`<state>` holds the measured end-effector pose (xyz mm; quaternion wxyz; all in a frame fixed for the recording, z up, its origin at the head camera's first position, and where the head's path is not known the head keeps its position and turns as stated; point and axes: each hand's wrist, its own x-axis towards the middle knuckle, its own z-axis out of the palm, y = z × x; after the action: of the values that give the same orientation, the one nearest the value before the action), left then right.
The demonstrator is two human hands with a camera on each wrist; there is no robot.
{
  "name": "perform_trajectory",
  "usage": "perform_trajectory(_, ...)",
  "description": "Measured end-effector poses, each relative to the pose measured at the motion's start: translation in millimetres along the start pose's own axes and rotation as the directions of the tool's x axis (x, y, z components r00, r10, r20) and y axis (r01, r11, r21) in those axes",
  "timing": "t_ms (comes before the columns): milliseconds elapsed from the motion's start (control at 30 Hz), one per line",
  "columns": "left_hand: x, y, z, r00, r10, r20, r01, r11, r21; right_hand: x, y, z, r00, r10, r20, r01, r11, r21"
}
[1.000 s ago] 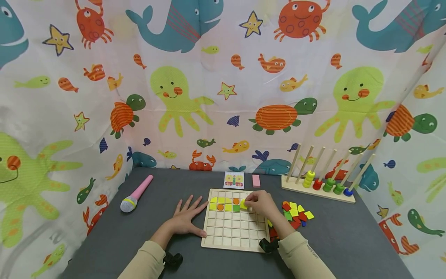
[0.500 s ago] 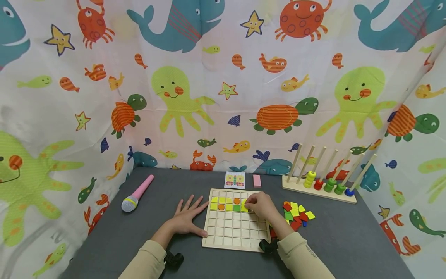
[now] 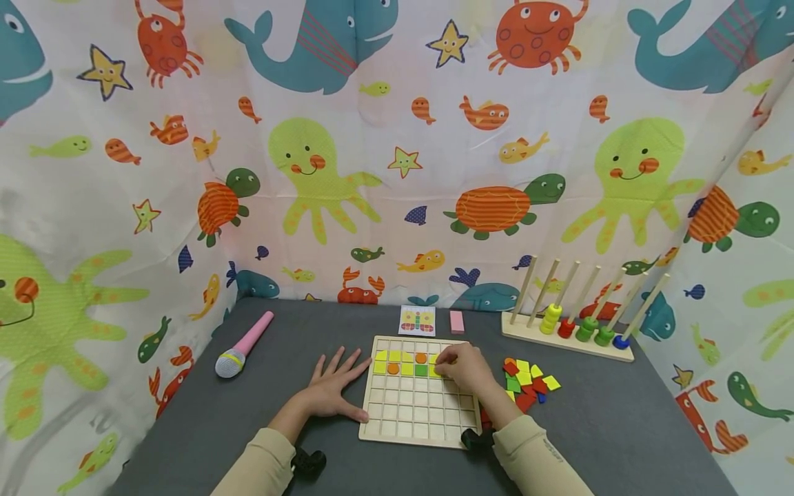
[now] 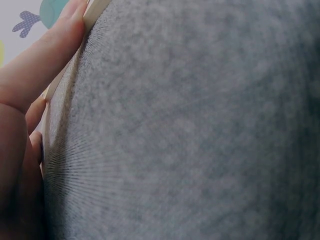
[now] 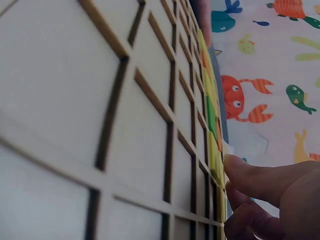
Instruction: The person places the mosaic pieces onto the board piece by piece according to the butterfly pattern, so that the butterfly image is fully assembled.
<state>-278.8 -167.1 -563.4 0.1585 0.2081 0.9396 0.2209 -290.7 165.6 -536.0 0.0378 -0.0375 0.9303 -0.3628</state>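
In the head view a wooden grid board lies on the dark table. Two of its upper rows hold yellow squares, orange discs and a green square. My right hand bends over the right end of these rows, fingers curled and fingertips at a yellow square tile. The right wrist view shows the thumb at the edge of the yellow tiles; the fingertips partly hide the contact. My left hand lies spread left of the board, its thumb touching the board's edge.
Loose coloured tiles lie in a pile right of the board, partly behind the right forearm. Behind the board are a pattern card and a pink block. A peg stand with rings stands back right; a toy microphone lies left.
The yellow tile under my right fingertips has gone from tilted to flat in its cell, and the fingers have shifted slightly. My left hand stays in place.
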Motion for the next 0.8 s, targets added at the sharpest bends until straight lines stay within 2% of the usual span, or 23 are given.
perform_trajectory(300, 1.1, -2.2, 1.2, 1.0, 0.025, -0.006, -0.025, 1.0, -0.011, -6.1, 16, -29, 0.997, 0.021, -0.075, -0.02, 1.0, 0.02)
perform_trajectory(467, 0.4, -2.7, 1.3, 0.999, 0.034, -0.005, -0.034, 0.999, -0.013, -11.3, 29, -46, 0.99, 0.056, -0.128, -0.058, 0.998, -0.019)
perform_trajectory(633, 0.7, -2.6, 0.5, 1.0, 0.027, -0.001, -0.027, 1.0, -0.01, -12.6, 47, -63, 0.975, 0.113, -0.189, -0.134, 0.986, -0.1)
perform_trajectory(800, -0.6, -2.8, 0.2, 1.0, 0.027, -0.006, -0.027, 1.0, -0.009, -13.7, 61, -76, 0.956, 0.2, -0.214, -0.243, 0.95, -0.197)
